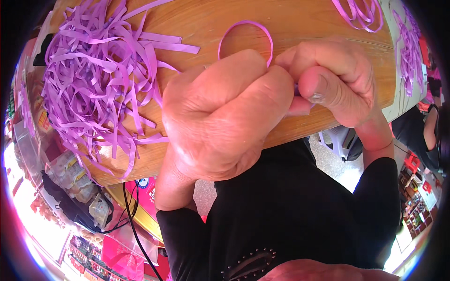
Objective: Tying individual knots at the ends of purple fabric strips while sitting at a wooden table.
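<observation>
A purple ribbon point(247, 22) rises in a loop above my hands, its ends going down between my fingers. My left hand point(229, 110) is closed in a fist-like grip, with its back toward me. Close against it, my right hand point(335, 77) pinches with thumb and bent fingers; a small bit of purple shows between the two hands. The ends of the ribbon are hidden by my fingers. Left of my hands lies a large tangled heap of purple ribbons point(93, 79) on the wooden table point(201, 23).
More looped purple ribbons point(361, 16) lie at the table's far right, and another bunch point(410, 56) is on a pale surface beyond. Black cables point(129, 215) hang below the table's left edge near a bag with packets point(77, 187). Another person's arm point(430, 124) shows at right.
</observation>
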`<state>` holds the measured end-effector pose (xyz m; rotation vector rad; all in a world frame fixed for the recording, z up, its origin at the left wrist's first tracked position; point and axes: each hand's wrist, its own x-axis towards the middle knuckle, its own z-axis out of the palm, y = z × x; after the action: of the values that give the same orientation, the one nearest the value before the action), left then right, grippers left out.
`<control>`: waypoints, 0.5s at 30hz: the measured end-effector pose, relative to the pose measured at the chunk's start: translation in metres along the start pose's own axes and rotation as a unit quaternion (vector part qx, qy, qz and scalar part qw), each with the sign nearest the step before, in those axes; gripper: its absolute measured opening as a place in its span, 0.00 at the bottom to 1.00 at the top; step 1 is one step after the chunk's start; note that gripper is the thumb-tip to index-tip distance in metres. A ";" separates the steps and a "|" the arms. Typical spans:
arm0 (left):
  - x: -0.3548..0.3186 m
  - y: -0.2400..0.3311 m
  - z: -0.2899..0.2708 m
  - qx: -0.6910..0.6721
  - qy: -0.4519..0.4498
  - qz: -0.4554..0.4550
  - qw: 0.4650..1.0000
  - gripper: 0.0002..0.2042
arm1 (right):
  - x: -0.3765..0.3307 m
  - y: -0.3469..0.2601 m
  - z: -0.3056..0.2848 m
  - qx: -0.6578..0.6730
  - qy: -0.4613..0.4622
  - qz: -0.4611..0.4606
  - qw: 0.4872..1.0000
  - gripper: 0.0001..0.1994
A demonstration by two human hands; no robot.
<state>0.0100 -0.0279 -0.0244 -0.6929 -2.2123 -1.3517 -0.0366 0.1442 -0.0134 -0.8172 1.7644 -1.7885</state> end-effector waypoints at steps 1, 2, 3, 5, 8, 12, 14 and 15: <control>-0.001 -0.001 0.001 -0.002 0.000 -0.001 1.000 0.10 | -0.001 0.001 0.000 0.000 0.001 0.002 1.000 0.20; -0.002 -0.001 0.001 -0.017 -0.001 -0.008 1.000 0.09 | -0.001 0.002 0.000 0.008 -0.001 0.000 1.000 0.20; -0.003 -0.001 0.002 -0.033 -0.002 -0.014 0.999 0.08 | -0.002 0.002 -0.001 0.015 -0.002 -0.002 1.000 0.20; -0.010 -0.002 0.007 -0.059 0.005 -0.030 0.998 0.08 | -0.003 -0.001 0.000 0.003 -0.003 0.004 1.000 0.20; -0.015 0.000 0.008 -0.089 0.004 -0.058 0.994 0.08 | -0.003 -0.001 0.000 -0.002 -0.011 0.013 1.000 0.19; -0.005 -0.003 0.003 0.005 -0.026 0.001 1.000 0.08 | -0.003 -0.002 -0.002 0.051 -0.019 0.070 0.996 0.19; -0.004 -0.010 0.005 -0.003 -0.038 -0.014 0.999 0.07 | -0.002 0.005 0.004 0.050 0.024 0.066 0.996 0.19; -0.003 -0.012 0.006 -0.011 -0.047 -0.027 0.998 0.07 | -0.001 0.007 0.005 0.046 0.066 0.063 0.995 0.19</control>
<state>0.0042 -0.0279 -0.0366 -0.7239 -2.3080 -1.3969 -0.0327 0.1414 -0.0202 -0.5498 1.7584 -1.8622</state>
